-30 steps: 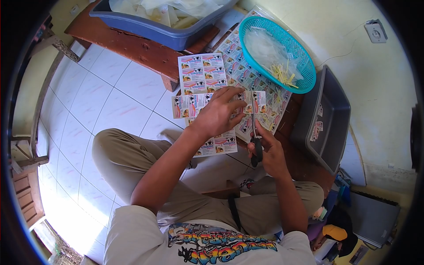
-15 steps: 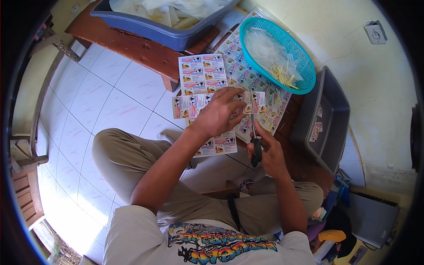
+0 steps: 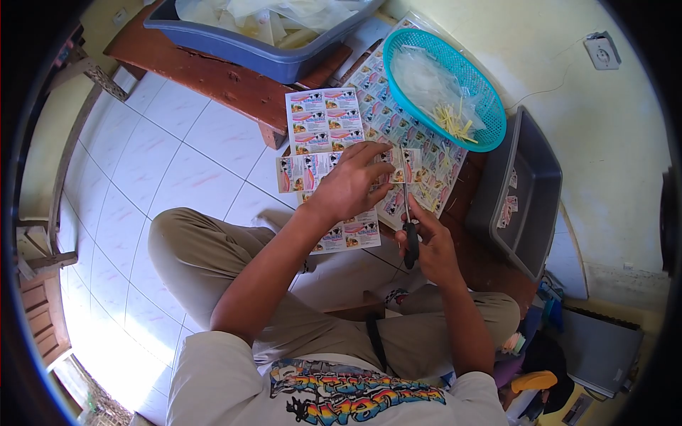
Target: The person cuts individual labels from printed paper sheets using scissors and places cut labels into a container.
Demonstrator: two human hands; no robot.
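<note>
My left hand (image 3: 353,183) is closed on a strip of printed labels (image 3: 290,174), its fingers pressing the strip from above. A pair of scissors (image 3: 411,245) with black handles is in my right hand (image 3: 435,248). The blades cross the strip near its right end, between two labels; I cannot tell how far the cut runs. Beneath the strip lies a larger label sheet (image 3: 325,121), partly covered by my left hand and forearm.
More label sheets (image 3: 444,170) cover the wooden bench. A turquoise basket (image 3: 393,78) holds clear plastic and yellowish strips. A dark grey tub (image 3: 529,206) with a few cut labels stands to the right. A blue-grey tub (image 3: 234,44) of plastic sits at upper left.
The right end of the label strip has shifted slightly left at the scissor blades. Both hands stay nearly in place with the same holds.
</note>
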